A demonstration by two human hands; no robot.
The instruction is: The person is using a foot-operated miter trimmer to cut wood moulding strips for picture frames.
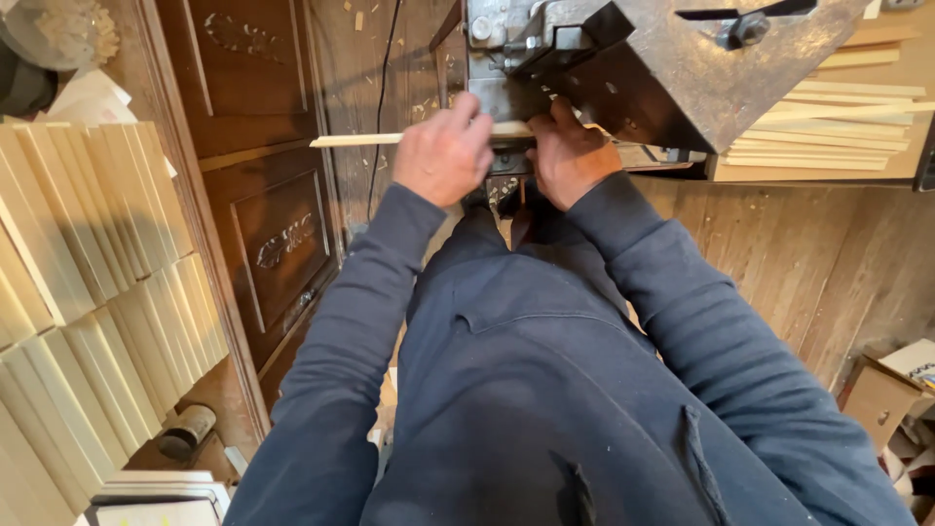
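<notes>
A thin pale wooden strip (362, 140) lies across the front of a grey metal woodworking machine (662, 58), sticking out to the left. My left hand (446, 154) rests on top of the strip and grips it. My right hand (570, 156) is closed on the strip close to the machine's underside, where the strip's right end is hidden. Both arms are in dark blue sleeves.
Rows of pale wooden boards (88, 282) stand stacked at the left. Cut thin strips (838, 127) pile on a surface right of the machine. A dark carved wooden door panel (263, 195) lies below. A cardboard box (891, 390) sits at the lower right, and a black cable (383, 97) hangs down.
</notes>
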